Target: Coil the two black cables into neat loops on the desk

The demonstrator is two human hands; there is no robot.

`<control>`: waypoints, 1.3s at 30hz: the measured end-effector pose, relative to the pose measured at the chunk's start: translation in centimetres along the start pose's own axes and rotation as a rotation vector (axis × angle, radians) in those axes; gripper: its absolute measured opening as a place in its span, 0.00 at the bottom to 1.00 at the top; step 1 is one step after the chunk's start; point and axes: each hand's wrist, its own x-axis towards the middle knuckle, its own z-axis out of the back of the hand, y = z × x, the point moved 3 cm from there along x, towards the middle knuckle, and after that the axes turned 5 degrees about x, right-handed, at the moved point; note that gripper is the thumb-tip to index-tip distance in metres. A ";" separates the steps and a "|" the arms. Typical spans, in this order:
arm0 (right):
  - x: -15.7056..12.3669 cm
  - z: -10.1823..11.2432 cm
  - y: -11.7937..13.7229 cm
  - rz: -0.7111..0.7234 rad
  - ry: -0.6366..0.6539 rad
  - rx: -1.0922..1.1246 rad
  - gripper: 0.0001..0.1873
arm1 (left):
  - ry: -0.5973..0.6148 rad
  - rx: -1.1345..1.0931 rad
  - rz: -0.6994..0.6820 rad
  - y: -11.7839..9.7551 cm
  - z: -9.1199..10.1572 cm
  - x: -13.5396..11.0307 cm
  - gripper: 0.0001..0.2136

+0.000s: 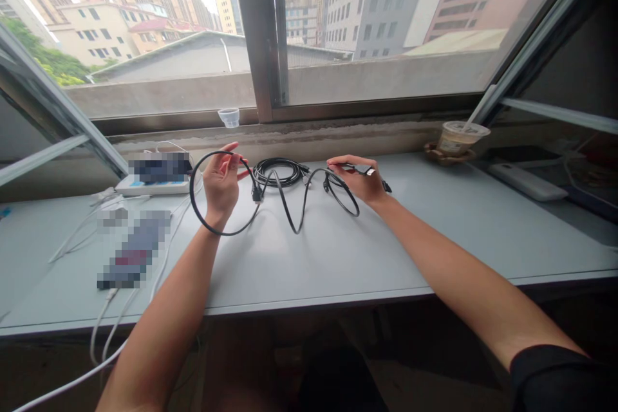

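Between my two hands a black cable (292, 226) hangs in loose bends above the desk. My left hand (222, 187) grips it near the thumb, fingers curled, and a wide loop of it drops around the wrist. A black plug (257, 194) dangles just right of that hand. In my right hand (360, 179) another stretch of the cable is pinched between thumb and fingers. A connector with a shiny metal end (370, 172) shows against the back of this hand. Behind, a second black cable (280, 181) lies coiled on the desk (333, 264).
At the left are a white power strip (152, 187), white cords (167, 251) and a blurred-out dark device (138, 248). A clear plastic cup (230, 118) sits by the window frame. A drink cup with a straw (458, 138) stands back right, near a white oblong object (526, 181).
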 end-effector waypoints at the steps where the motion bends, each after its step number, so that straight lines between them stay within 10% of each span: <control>1: 0.0 0.0 0.0 -0.018 -0.016 -0.006 0.15 | -0.002 0.001 0.003 0.0 0.0 0.0 0.21; 23: 0.1 0.1 0.7 0.032 0.144 -0.015 0.10 | 0.015 -0.057 0.131 -0.3 -0.8 -0.6 0.26; 39: -1.0 -3.4 3.1 0.409 0.494 -0.227 0.12 | 0.362 -0.028 0.456 -2.4 -5.2 -4.8 0.21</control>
